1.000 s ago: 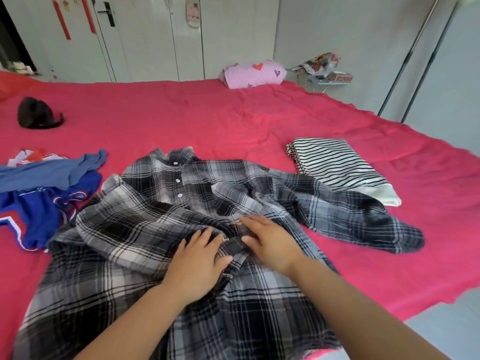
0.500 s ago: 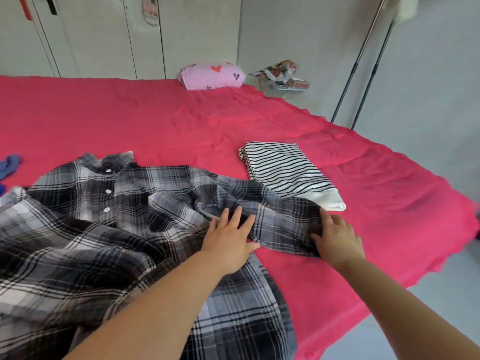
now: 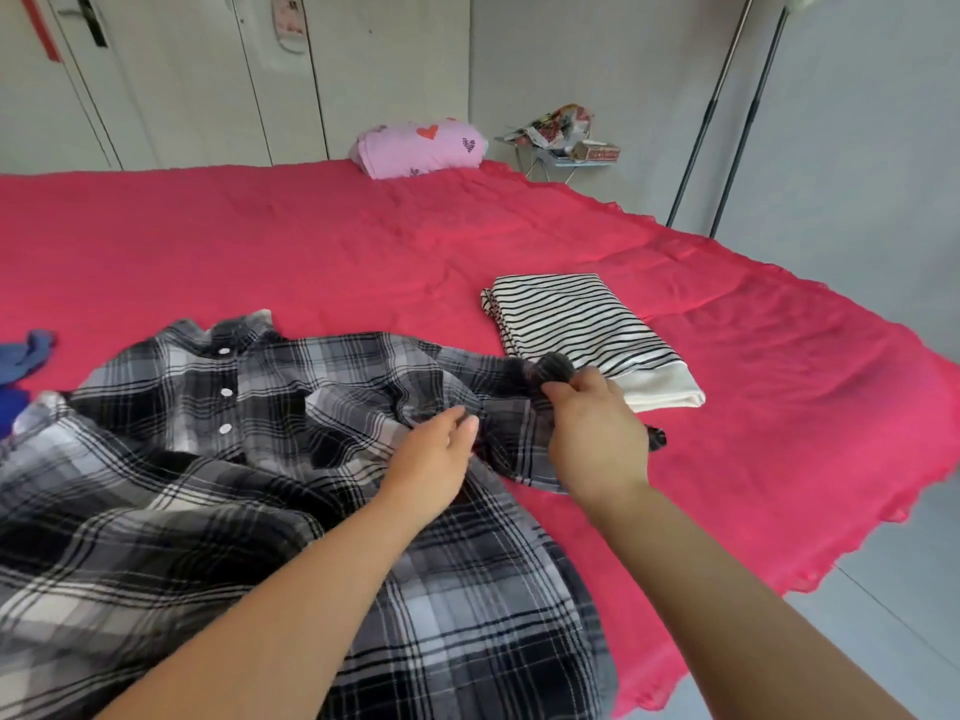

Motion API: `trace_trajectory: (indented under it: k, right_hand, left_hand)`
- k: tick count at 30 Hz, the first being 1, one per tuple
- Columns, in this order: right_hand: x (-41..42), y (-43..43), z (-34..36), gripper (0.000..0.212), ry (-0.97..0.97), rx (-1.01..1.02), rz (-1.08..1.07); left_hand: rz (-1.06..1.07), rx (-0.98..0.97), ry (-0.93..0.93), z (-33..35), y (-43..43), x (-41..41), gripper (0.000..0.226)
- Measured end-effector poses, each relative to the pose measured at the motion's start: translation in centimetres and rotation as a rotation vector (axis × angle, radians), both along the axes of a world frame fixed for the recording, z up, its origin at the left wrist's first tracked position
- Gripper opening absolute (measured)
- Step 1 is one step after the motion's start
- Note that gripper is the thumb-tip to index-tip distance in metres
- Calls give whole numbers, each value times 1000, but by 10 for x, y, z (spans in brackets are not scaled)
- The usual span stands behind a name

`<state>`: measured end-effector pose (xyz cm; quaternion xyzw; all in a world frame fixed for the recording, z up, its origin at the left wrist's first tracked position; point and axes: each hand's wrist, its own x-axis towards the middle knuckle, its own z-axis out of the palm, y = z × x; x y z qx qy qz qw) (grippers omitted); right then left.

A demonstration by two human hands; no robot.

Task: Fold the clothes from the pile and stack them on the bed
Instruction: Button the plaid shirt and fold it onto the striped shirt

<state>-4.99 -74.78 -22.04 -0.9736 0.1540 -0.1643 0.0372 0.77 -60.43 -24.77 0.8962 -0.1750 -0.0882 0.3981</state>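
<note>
A black, grey and white plaid shirt (image 3: 218,459) lies spread buttons-up on the red bed (image 3: 311,241). My right hand (image 3: 592,433) is closed on the shirt's right sleeve and holds it lifted above the sheet, the cuff bunched above my fingers. My left hand (image 3: 431,459) rests flat on the shirt near the shoulder, fingers together. A folded black-and-white striped garment (image 3: 587,330) lies just beyond my right hand. The edge of a blue clothes pile (image 3: 26,356) shows at the far left.
A pink pillow with hearts (image 3: 421,145) sits at the head of the bed. A small stand with clutter (image 3: 566,137) is beside it. Two metal poles (image 3: 727,111) lean by the grey wall at right. The bed's right edge drops to the floor (image 3: 883,615).
My right hand has gripped the sleeve end and pulled it up and inward toward the shirt body. My left hand stays pressed near the shoulder. The view swung slightly left.
</note>
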Motion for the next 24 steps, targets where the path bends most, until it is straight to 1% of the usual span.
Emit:
trace_trajectory:
  k: [1,3,4,5,6,7,8,9,11,12,13,14,15,16,17,18,20,22,24]
  right_hand:
    - [1,24,9,34,-79,-9,65]
    - [-1,79,21,30,-241,-18,222]
    - [-4,106,21,34,-244,32,351]
    - [-9,132,16,40,-195,118,494]
    - [-15,155,9,45,-89,215,628]
    - [-23,173,4,45,-24,258,741]
    - [-28,184,-3,41,-40,229,798]
    - [-30,187,-11,35,-70,197,797]
    - [-30,182,-26,29,-97,202,653]
    - [-30,176,-31,34,-73,208,560]
    - [-29,171,-36,46,-28,200,476]
    - [-28,166,-38,60,63,196,404]
    - [-28,161,-41,69,176,241,362]
    - [-28,158,-42,70,252,335,356]
    - [-28,158,-43,65,301,400,376]
    - [-29,160,-42,55,310,414,412]
    - [-28,166,-38,35,259,398,463]
    - [-27,175,-32,27,156,410,499]
    - [-26,189,-22,24,46,457,577]
  left_hand:
    - [105,-175,134,6,12,3,52]
    - [262,-578,505,15,49,12,56]
    - [301,-716,655,18,71,14,61]
    - [327,-785,758,20,94,14,66]
    - [367,-798,806,21,116,14,69]
    - [419,-767,809,22,135,12,68]
    - [456,-708,789,21,151,9,64]
    - [459,-644,758,19,163,4,58]
    - [378,-534,694,16,173,-3,47]
    - [329,-472,654,13,174,-7,45]
    - [289,-375,585,11,171,-11,49]
    - [256,-231,479,5,167,-11,58]
    - [246,-49,357,0,163,-11,66]
    - [250,77,239,-1,157,-12,64]
    - [276,101,176,0,152,-13,56]
    - [293,55,177,1,150,-12,48]
    - [341,-164,278,14,155,-10,42]
    - [385,-346,340,29,172,-6,41]
    - [471,-563,379,40,199,1,45]
